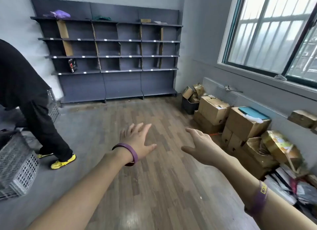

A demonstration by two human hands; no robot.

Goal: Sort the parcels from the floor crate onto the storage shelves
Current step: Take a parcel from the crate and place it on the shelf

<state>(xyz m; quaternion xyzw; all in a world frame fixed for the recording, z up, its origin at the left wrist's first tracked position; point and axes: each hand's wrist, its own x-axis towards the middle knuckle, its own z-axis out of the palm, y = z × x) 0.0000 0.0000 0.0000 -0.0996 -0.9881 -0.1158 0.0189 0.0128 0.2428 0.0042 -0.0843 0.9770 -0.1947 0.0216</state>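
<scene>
- Grey lattice crate (17,166), 8 o'clock of the view: cut off by the left edge, blurred and sitting tilted. Its inside cannot be read, so parcels in it cannot be confirmed.
- Second person (25,92), 9 o'clock: dark clothing, yellow shoes (63,162), bent forward, upper body cut off by the frame edge. This figure hides most of a second crate (53,108) behind the legs.
- Black parcel (72,65), 11 o'clock: stands on the fourth board down in the left bay of the storage shelves. It is upright with its long axis vertical, and its printed face with a red ring is turned to the room. The print is too small to read.
- Storage shelves (120,82), 12 o'clock, against the far wall: long axis runs left to right, with cardboard dividers between compartments. The top board carries a purple bag (58,14) at its left end. Further right are a green item and a small brown box, both too small to identify.
- Left hand (137,144), centre, held out above the wooden floor (154,187): palm down, fingers straight and spread apart, pointing to 1 o'clock, holding nothing. There is a purple wristband (130,152) at the wrist.
- Right hand (202,147), just right of centre, apart from the left hand: fingers loosely spread, pointing to 11 o'clock, thumb towards the left hand, holding nothing.
- Cardboard boxes (240,123), 3 o'clock: stacked along the right wall below the window (274,32). The heap at 4 o'clock is blurred and cut off by the frame edge.
</scene>
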